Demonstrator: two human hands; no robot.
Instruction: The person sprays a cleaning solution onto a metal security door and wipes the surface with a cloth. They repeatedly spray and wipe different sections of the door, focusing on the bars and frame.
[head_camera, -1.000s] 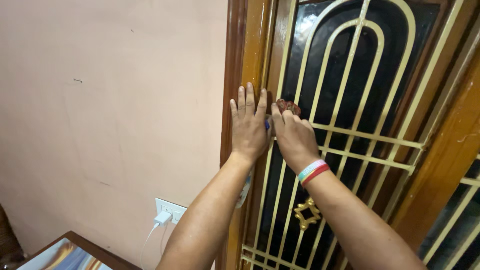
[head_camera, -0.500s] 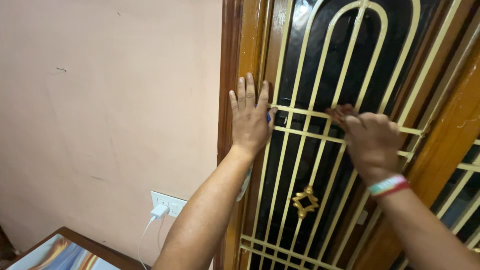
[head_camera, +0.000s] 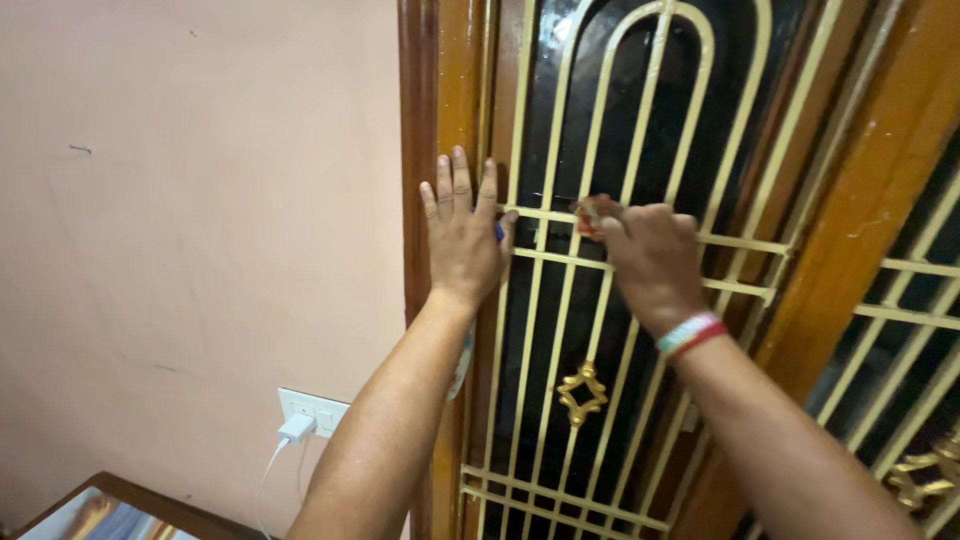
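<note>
The left hand (head_camera: 461, 232) lies flat and open against the glossy brown wooden window frame (head_camera: 452, 100), fingers spread and pointing up, the palm pressed to the wood just where the frame meets the cream-painted metal window grille (head_camera: 640, 120). A sliver of something blue shows at the thumb side of that hand, too little of it to tell what it is.

The right hand (head_camera: 650, 262) is curled shut around a small reddish-brown rag (head_camera: 594, 211) — only a crumpled tuft of it pokes out above the knuckles. The rag sits on the upper horizontal bar of the grille, between the vertical bars under the arched part, with dark glass behind. From where the camera looks, the cloth seems to touch the bar, though the fingers hide the contact itself. A striped wristband in pale and red colours (head_camera: 691, 333) circles the right wrist.

Lower on the grille, between the two forearms, hangs a gold diamond-shaped ornament (head_camera: 582, 392). To the right, past a broad slanting post of the same brown wood, a second grille panel (head_camera: 900, 330) begins.

Left of the frame runs a plain pinkish plaster wall (head_camera: 200, 220). Low on it sits a white switch-and-socket plate (head_camera: 312, 409) with a white charger plug (head_camera: 296, 429) in it — its cable drops away downward. In the bottom left corner shows the edge of a wooden-rimmed table with a colourful printed top (head_camera: 110, 512).
</note>
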